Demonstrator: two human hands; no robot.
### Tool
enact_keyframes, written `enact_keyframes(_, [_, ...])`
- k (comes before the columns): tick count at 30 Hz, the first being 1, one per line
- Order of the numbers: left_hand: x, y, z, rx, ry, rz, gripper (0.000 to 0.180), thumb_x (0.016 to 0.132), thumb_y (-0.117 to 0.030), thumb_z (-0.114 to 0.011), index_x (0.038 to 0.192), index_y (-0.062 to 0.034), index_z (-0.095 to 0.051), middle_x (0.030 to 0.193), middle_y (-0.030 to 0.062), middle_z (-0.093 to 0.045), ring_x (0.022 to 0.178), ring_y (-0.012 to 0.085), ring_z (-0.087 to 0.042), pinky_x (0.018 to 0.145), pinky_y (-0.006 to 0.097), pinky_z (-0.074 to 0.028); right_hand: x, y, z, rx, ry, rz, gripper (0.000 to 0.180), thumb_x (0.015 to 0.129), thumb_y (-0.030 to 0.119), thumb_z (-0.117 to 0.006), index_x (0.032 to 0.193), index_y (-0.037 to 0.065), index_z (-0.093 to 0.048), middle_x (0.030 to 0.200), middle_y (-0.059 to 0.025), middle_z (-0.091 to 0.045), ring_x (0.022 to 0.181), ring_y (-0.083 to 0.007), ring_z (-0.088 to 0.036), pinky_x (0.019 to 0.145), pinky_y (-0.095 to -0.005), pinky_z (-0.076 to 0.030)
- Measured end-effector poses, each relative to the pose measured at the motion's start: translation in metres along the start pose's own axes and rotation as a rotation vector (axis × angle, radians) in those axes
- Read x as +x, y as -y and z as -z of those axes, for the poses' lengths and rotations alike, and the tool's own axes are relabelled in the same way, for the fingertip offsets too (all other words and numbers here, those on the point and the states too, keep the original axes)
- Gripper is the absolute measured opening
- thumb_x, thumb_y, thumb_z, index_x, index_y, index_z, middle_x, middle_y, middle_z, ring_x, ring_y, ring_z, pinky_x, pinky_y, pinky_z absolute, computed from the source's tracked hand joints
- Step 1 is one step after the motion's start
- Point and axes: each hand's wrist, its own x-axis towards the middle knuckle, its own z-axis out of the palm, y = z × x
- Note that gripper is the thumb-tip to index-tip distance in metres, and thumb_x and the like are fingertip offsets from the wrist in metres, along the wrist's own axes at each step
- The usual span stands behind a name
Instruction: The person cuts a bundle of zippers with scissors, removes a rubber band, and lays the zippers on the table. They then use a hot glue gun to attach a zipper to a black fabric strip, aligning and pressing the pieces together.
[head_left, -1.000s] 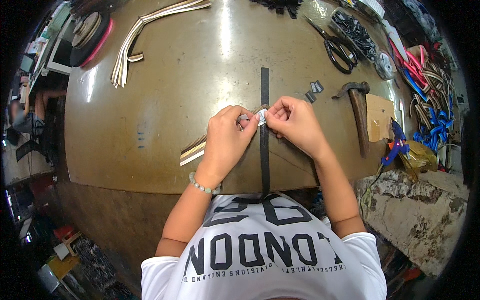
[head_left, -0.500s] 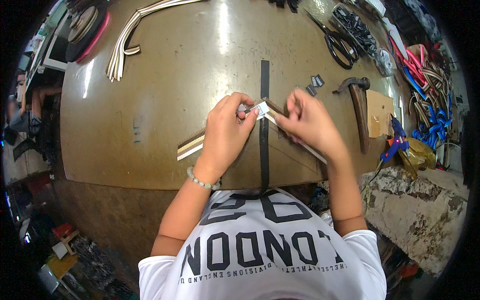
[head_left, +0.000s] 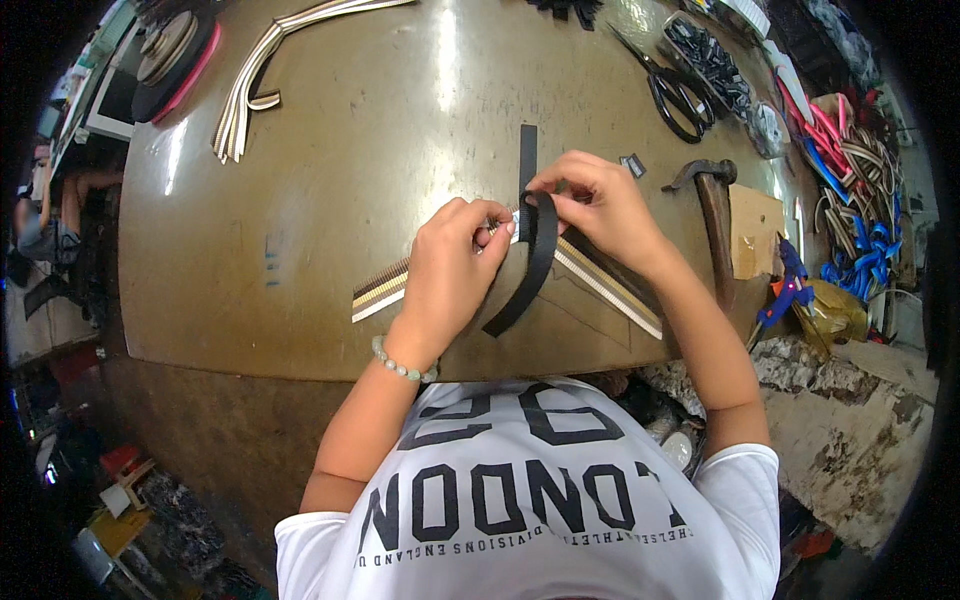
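A striped brown, tan and white ribbon [head_left: 610, 290] lies bent in an inverted V near the table's front edge. My left hand [head_left: 450, 255] is closed in a pinch at its peak, on the ribbon and a small white tag [head_left: 516, 227] that shows beside the fingertips. My right hand [head_left: 605, 205] pinches a black strap [head_left: 545, 250], folding it over at the peak. The strap's far end lies flat on the table, while its near part curves up and hangs back towards me. The fingers partly cover the fold.
Beyond my right hand lie a small dark label [head_left: 632, 165], a hammer [head_left: 718, 230] and black scissors [head_left: 677, 95]. A box of black pieces [head_left: 710, 65], a glue gun [head_left: 790, 285] and coloured ribbons [head_left: 860, 240] line the right side. More striped ribbons [head_left: 250, 75] lie far left.
My right hand has moved up and left from the ribbon's right arm and taken hold of the black strap. The strap's near part, flat before, is now lifted and folded over. My left hand stays.
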Motion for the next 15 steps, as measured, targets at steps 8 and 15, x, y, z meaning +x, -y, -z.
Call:
enact_keyframes(8, [-0.001,-0.001,-0.003,-0.046,-0.037,0.022,0.010,0.080,-0.010,-0.073,0.087,-0.0032,-0.069,0.069,0.0078,-0.056,0.058,0.0151,-0.052,0.055,0.029,-0.043,0.009,-0.003,-0.006,0.078,-0.062,-0.175,0.012,0.081,-0.005,-0.064,0.092,-0.004,-0.068,0.081,-0.0083,-0.063,0.060,-0.0119,-0.066,0.053,-0.0227,-0.052])
enact_keyframes(15, [-0.007,-0.007,-0.009,0.242,-0.014,-0.060,0.022,0.083,-0.015,-0.071,0.104,-0.0098,-0.066,0.076,0.0087,-0.054,0.062,0.0223,-0.056,0.055,0.035,-0.046,0.028,0.002,0.007,0.145,0.125,-0.374,0.012,0.078,-0.005,-0.063,0.091,-0.004,-0.063,0.068,-0.0072,-0.062,0.056,-0.0122,-0.066,0.051,-0.0243,-0.053])
